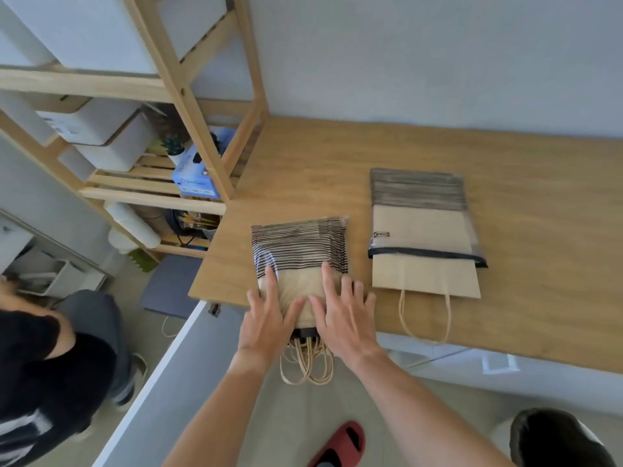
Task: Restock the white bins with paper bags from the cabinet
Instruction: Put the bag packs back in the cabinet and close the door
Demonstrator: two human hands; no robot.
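A pack of brown paper bags in clear plastic wrap lies on the wooden counter, its twine handles hanging over the front edge. My left hand and my right hand rest flat on the pack's near end, fingers spread, gripping nothing. To the right lies a second, larger pack of paper bags, with one bag sliding out of its wrap and its handles on the counter. White bins sit on the wooden shelf at the left.
An open white cabinet door stands below my left arm. A wooden shelf unit holds a blue box and a small plant. A person in black crouches at the left. A red slipper is on the floor.
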